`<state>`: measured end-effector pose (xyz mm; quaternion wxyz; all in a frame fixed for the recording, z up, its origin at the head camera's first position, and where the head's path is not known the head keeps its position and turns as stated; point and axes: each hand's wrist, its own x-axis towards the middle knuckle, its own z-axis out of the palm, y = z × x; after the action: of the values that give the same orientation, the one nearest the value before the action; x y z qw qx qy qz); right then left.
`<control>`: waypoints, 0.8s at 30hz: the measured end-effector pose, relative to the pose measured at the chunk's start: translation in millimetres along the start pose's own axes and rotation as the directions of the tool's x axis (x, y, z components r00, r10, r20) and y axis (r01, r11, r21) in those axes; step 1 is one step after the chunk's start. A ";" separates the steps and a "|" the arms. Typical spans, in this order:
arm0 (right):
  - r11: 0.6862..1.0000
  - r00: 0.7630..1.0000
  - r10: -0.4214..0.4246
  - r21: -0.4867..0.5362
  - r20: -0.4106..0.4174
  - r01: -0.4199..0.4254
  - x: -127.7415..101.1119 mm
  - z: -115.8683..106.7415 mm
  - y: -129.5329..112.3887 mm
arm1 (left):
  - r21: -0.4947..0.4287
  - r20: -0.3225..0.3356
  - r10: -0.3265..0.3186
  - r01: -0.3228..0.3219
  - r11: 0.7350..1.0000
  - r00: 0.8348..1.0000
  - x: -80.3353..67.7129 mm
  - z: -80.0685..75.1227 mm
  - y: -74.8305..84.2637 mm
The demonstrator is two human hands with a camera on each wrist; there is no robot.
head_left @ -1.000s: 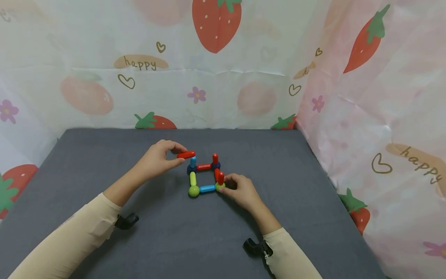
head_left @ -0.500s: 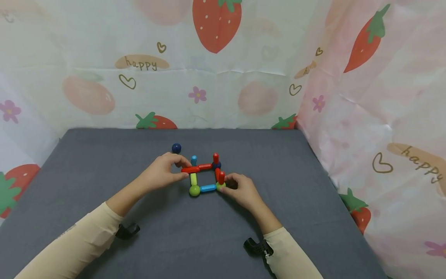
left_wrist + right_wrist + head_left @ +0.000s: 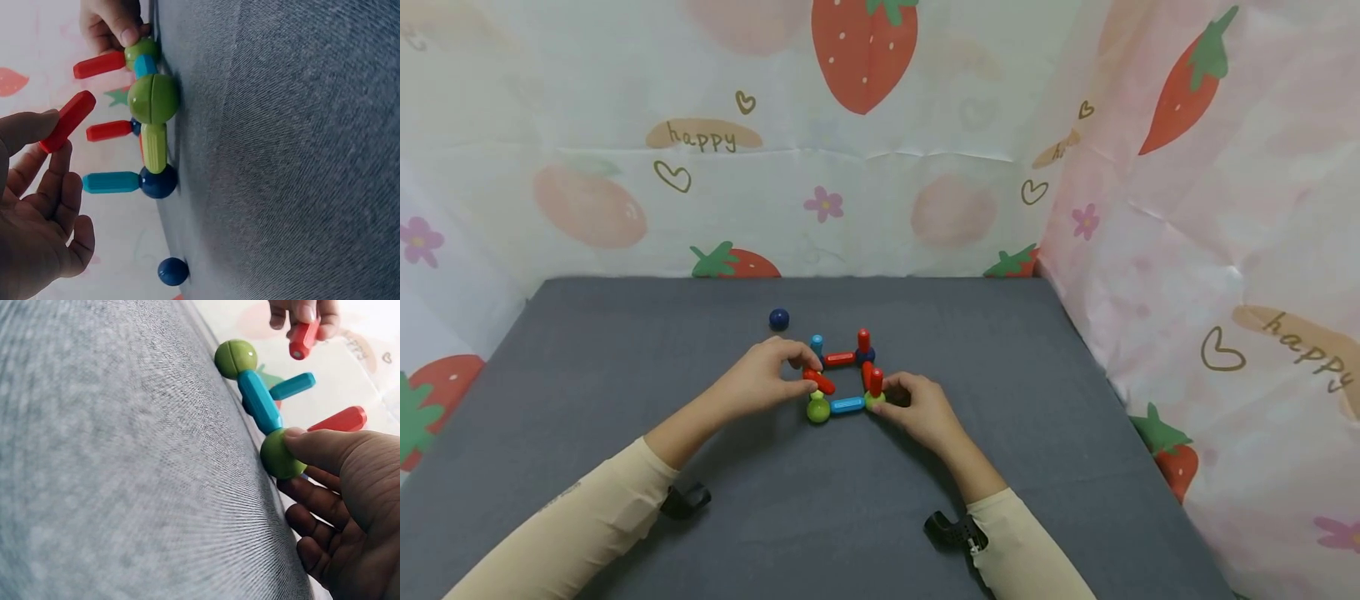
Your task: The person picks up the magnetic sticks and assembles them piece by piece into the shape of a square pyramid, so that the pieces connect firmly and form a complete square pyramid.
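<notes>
On the table lies a square frame of magnetic rods and balls, with a green ball at the near left corner. A blue rod forms its near side and a yellow-green rod its left side. Upright rods stand on the other three corners: a light blue rod at the far left, red ones on the right. My left hand pinches a loose red rod between thumb and fingers, above the frame's left side. My right hand pinches the near right green ball between thumb and fingers.
A loose dark blue ball sits on the table behind my left hand. Grey cloth covers the table. A strawberry-printed curtain hangs along the back and right.
My left hand has brought the red rod from the far left corner down toward the near left, turning it. The dark blue ball behind it has come into sight. My right hand stays put.
</notes>
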<state>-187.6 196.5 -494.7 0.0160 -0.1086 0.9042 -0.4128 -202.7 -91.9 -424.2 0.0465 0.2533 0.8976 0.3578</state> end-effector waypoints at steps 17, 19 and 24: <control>1.000 1.000 0.006 -0.003 -0.002 -0.006 -1.0 -1.3 -0.2 | 0.026 0.025 -0.008 0.007 1.000 1.000 7.2 10.0 -9.1; 1.000 1.000 0.005 -0.002 0.000 -0.005 -1.4 -1.3 -0.8 | 0.029 0.021 0.004 -0.005 1.000 1.000 8.3 11.1 -8.0; 1.000 1.000 0.008 0.008 0.003 -0.008 -1.4 -0.6 -2.8 | -0.002 0.032 0.003 -0.003 1.000 0.999 9.7 16.3 -3.5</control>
<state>-185.8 195.5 -492.3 0.0191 -0.1055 0.9030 -0.4160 -208.2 -79.2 -437.6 0.0603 0.2604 0.8960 0.3546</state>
